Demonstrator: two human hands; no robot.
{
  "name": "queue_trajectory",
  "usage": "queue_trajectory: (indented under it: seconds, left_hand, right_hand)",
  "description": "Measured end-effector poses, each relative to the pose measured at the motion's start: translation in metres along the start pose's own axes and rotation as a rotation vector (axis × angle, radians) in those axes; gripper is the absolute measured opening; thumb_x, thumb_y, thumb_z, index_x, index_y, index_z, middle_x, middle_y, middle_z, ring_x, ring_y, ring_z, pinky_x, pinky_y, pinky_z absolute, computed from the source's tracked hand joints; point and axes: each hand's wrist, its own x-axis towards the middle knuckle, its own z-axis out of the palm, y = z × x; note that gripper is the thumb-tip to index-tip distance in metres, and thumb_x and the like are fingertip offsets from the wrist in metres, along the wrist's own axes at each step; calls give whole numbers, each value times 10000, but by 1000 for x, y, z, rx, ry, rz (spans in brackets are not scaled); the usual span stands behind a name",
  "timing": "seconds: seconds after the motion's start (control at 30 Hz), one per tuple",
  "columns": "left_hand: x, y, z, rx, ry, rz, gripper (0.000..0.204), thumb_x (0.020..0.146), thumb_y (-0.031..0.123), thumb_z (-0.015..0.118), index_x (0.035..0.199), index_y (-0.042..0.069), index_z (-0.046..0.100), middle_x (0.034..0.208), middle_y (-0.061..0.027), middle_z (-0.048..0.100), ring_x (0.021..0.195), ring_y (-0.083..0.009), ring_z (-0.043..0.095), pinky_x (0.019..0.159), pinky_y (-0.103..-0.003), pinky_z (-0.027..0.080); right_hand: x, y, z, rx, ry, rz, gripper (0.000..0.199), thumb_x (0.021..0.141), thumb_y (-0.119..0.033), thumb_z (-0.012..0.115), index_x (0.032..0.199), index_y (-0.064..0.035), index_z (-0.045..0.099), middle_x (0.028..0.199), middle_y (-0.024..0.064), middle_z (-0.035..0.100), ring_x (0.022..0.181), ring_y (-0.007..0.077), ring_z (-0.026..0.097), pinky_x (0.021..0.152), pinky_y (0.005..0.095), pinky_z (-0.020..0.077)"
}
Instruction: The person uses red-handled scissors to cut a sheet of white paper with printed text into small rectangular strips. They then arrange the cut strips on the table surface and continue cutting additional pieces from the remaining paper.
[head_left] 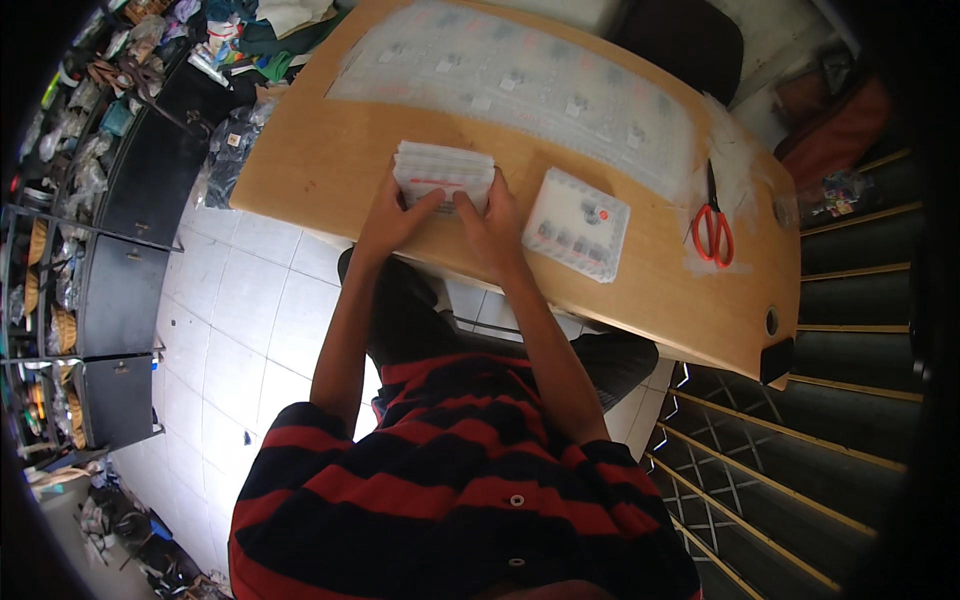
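Note:
A thick stack of whitish printed plastic sheets or pouches (443,163) stands upright near the table's front edge, its exact kind hard to tell. My left hand (398,213) grips its left side, thumb across the near face. On the other side my right hand (487,220) holds it the same way, and the two thumbs nearly meet. Just right of my right hand lies a flat pile of square whitish printed plastic pieces (575,222), with small dark pictures and a red spot on top.
Large translucent printed plastic sheets (520,85) cover the back of the wooden table (300,150). Red-handled scissors (712,232) lie at the right beside clear plastic scraps (735,150). A dark chair (680,45) stands behind, stairs (850,330) at right, cluttered shelves (65,300) at left.

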Motion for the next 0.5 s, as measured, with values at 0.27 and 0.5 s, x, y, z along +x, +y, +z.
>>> queue_trajectory:
  seconds: [0.27,0.5]
  left_hand:
    - [-6,16,-2,-80,-4,20,466,861,52,649,1261,6,415,1135,-90,579,1062,-154,549,921,-299,431]
    - [-1,18,-2,54,-22,-82,434,837,126,684,1196,-22,490,1094,-120,610,983,-157,580,862,-306,459]
  right_hand:
    - [-7,0,0,62,-10,51,254,860,-59,592,1083,36,514,979,164,651,922,199,631,813,313,474]
    - [-6,-1,-2,2,17,141,272,846,-80,615,1068,41,516,931,171,655,856,250,648,762,338,489]
